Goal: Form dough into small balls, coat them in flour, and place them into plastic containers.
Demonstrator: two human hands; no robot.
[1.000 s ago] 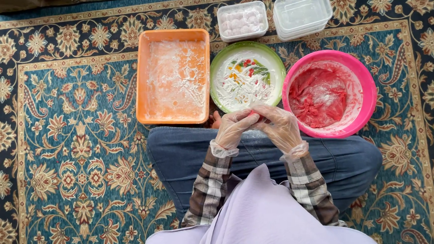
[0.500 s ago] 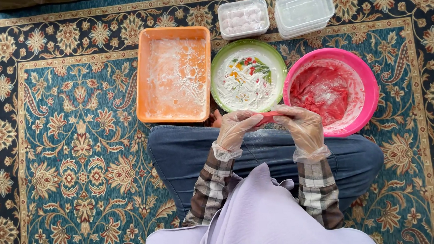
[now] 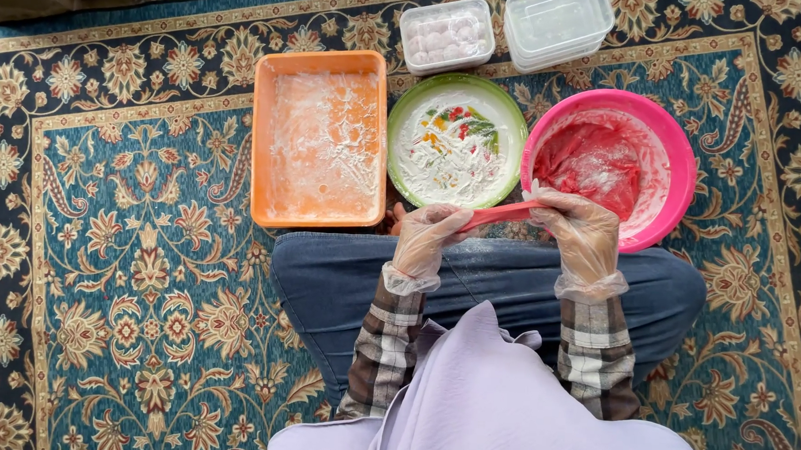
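Head view, reading from the left: an orange tray (image 3: 319, 139) dusted with white flour sits on the patterned carpet (image 3: 97, 264), well out from the left hand (image 3: 425, 240). Just beyond that hand stands a green plate (image 3: 456, 138), also floured. The left hand, in a clear glove, pinches one end of a strip of pink dough (image 3: 500, 214); its grip is closed on the dough, fingers and thumb together. The strip runs across to the right hand (image 3: 583, 233), likewise gloved and closed on the other end, so the dough hangs between the two grips above the lap. Just past the right hand is a pink bowl (image 3: 674, 148) with a red lump of dough inside. Further off stand two clear lidded tubs (image 3: 447, 34).

My judgement: stretching goes best with an even, slow pull from both ends, fingers spread wide so the strip thins uniformly and does not tear in the middle; flour is close if it sticks.
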